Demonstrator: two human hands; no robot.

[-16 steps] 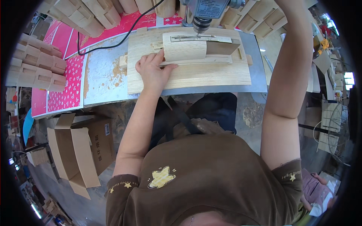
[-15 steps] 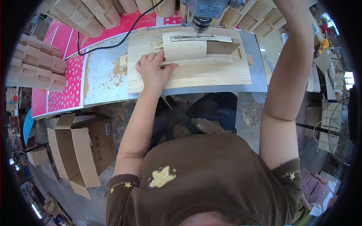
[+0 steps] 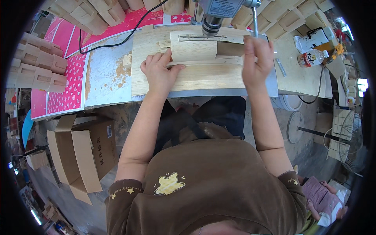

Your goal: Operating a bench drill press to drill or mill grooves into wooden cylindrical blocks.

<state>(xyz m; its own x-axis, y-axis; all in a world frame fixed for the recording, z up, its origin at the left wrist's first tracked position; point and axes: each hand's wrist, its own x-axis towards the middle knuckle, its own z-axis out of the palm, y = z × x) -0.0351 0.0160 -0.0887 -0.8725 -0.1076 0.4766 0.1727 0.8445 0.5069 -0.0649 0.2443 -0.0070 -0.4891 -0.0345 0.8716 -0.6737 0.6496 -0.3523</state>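
Observation:
On a wooden jig board (image 3: 207, 80) lies a pale, curved wooden piece (image 3: 194, 49) with a long narrow slot along its far side. My left hand (image 3: 158, 72) grips its left end, fingers at the edge and thumb on the wooden rail in front of it. Above the slot hangs the chuck of a drill press (image 3: 211, 26); whether its bit touches the wood I cannot tell. Closed round the lower end of the press's metal lever (image 3: 255, 21) is my right hand (image 3: 256, 60), which hides part of the piece's right end.
Stacked hollow wooden pieces (image 3: 37, 64) line the bench's left and back. A black cable (image 3: 113, 47) crosses the pink covering. At the right stand a bottle (image 3: 311, 58) and a metal strip (image 3: 281, 67). An open cardboard box (image 3: 96, 145) lies on the floor; another person (image 3: 323, 196) is at lower right.
My right hand has come down and inward from beyond the upper right, bringing the lever into view. The drill chuck looks slightly lower. My left hand stays on the wooden piece.

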